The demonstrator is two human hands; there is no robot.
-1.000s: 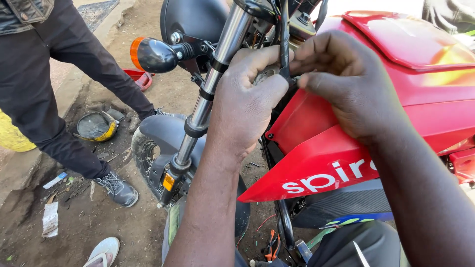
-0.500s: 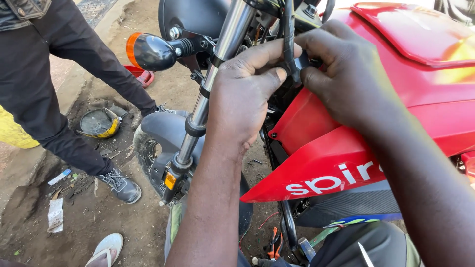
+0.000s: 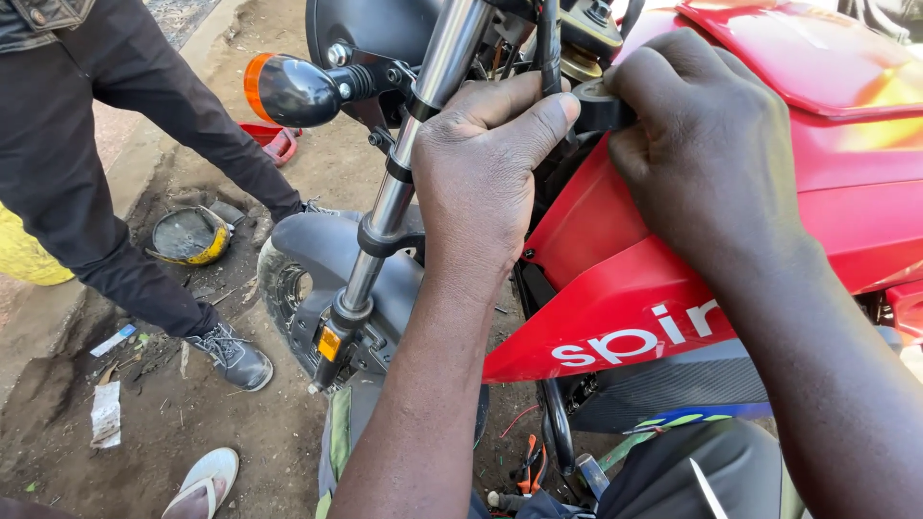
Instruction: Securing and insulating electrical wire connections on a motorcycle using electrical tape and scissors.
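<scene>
My left hand (image 3: 481, 173) reaches up beside the chrome fork tube (image 3: 423, 125) of a red motorcycle. Its fingers curl around a black cable (image 3: 549, 43) behind the headlight, and the thumb presses toward a small black round piece (image 3: 598, 104). My right hand (image 3: 711, 154) is closed over that piece from the right, just above the red side fairing (image 3: 615, 288). What lies under both palms is hidden.
Another person in dark trousers (image 3: 106, 183) and a grey shoe (image 3: 231, 356) stands at the left. An orange turn signal (image 3: 288, 91) sticks out beside the fork. The front wheel (image 3: 288, 288), a round yellow-black lid (image 3: 187, 235), a sandal (image 3: 202, 481) and pliers (image 3: 529, 461) are on the dirt.
Both hands stay on the cable near the steering head. My right hand has turned a little around the black piece, and my left thumb has slid closer to it.
</scene>
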